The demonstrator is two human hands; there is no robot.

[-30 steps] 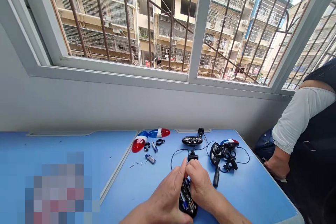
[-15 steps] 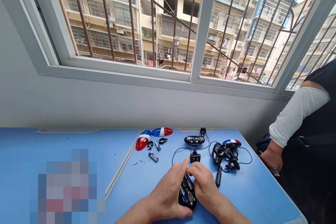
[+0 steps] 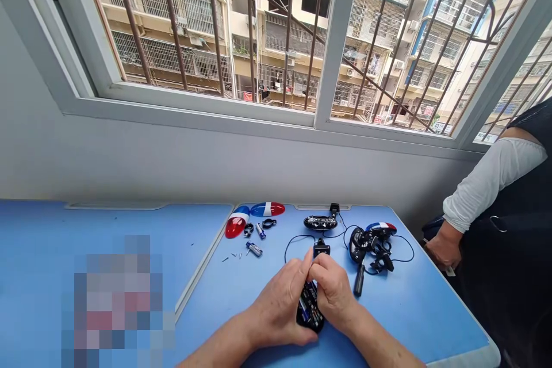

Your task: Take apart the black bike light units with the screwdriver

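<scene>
My left hand and my right hand both grip a black plastic housing with blue-marked batteries visible inside it. Much of the housing is hidden by my fingers. The fingertips of both hands meet at its top edge, just below a small black wired connector. To the right of my right hand lies a black-handled screwdriver. Beyond it sits a black wired bracket assembly with a red, white and blue shell.
On the blue table lie a wired black light board, red-and-blue lens covers, a loose battery, black clips and tiny screws. Thin black cables loop around the parts. At right, a person's white sleeve shows. A barred window runs behind.
My hands have closed in on the housing, and the left fingers now meet the right ones at its top. The head view has tilted, shifting the whole scene slightly upward and rightward.
</scene>
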